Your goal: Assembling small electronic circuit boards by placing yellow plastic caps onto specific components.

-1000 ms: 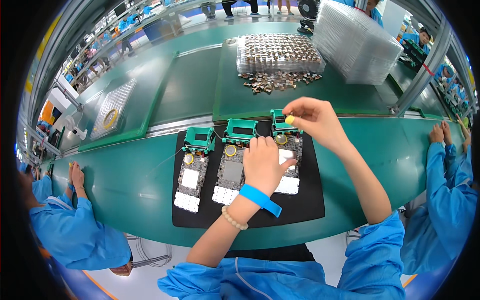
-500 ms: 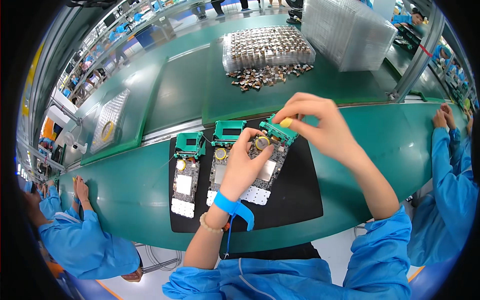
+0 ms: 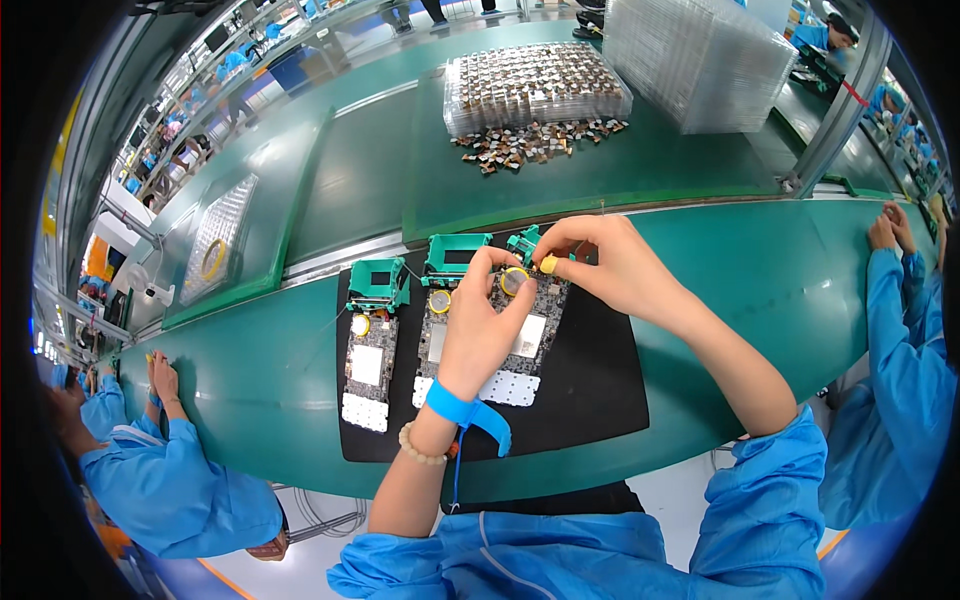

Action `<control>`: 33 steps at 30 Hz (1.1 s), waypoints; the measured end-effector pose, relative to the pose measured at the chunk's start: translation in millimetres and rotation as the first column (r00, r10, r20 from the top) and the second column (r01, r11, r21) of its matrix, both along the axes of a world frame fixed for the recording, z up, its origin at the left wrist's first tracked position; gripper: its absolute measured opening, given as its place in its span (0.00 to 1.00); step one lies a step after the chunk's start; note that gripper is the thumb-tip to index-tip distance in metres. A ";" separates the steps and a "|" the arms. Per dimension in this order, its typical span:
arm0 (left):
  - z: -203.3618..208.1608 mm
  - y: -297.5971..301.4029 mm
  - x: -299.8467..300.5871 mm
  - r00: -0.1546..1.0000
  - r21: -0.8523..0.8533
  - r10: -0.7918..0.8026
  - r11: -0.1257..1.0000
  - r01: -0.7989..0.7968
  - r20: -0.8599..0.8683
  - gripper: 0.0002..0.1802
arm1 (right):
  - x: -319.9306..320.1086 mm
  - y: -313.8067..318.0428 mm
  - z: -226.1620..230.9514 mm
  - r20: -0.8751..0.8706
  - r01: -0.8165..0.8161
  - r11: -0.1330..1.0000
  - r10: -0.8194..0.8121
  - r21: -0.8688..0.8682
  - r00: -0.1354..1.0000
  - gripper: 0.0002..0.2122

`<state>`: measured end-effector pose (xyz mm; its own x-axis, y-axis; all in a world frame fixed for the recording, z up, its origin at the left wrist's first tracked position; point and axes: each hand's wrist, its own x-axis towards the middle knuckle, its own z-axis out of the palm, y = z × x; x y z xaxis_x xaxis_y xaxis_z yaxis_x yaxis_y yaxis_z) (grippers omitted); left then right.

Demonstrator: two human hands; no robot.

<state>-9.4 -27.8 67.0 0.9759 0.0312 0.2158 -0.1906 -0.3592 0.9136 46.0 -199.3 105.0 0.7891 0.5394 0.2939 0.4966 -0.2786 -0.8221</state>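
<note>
Three circuit boards with green plastic frames lie side by side on a black mat point(image 3: 600, 400). My left hand point(image 3: 478, 335) grips the rightmost circuit board point(image 3: 545, 310), finger and thumb around its yellow-rimmed coin cell point(image 3: 514, 280). At that board's far end, my right hand point(image 3: 620, 275) is closed in a pinch against the green frame point(image 3: 522, 243). A yellow finger cot point(image 3: 548, 265) covers one of its fingertips; whatever is pinched stays hidden. The middle board point(image 3: 437, 335) is partly behind my left hand. Farther left is the third board point(image 3: 368, 350), its green frame point(image 3: 377, 284) fully visible.
Beyond the bench edge, clear trays point(image 3: 540, 90) full of small parts stand behind a loose pile of such parts point(image 3: 540, 147). A tall stack of clear trays point(image 3: 695, 65) rises at the back right. Co-workers in blue sit at left point(image 3: 185, 480) and right point(image 3: 910, 400).
My right hand has moved left and slightly nearer, now covering much of the green frame. The rightmost board has turned a little straighter. My left hand keeps its hold.
</note>
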 end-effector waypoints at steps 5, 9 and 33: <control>2.3 -1.1 -2.0 1.000 0.030 0.004 1.000 -0.005 0.007 0.11 | 1.5 0.9 -3.2 -0.001 -0.009 0.999 0.009 -0.031 1.000 0.05; 1.8 -3.2 -0.8 1.000 0.015 -0.002 1.000 0.001 0.029 0.11 | 1.5 0.3 -5.6 0.077 -0.005 0.999 0.007 -0.034 0.997 0.05; 3.2 -10.9 -2.5 0.996 -0.129 0.090 0.987 -0.091 -0.018 0.09 | -12.8 14.6 -17.6 0.129 -0.018 0.998 0.011 0.054 0.992 0.12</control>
<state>-11.9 -38.7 70.2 0.9703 0.1465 0.1923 -0.1511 -0.2532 0.9556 33.2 -184.6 87.5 0.7347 0.5311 0.4221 0.6031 -0.2267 -0.7648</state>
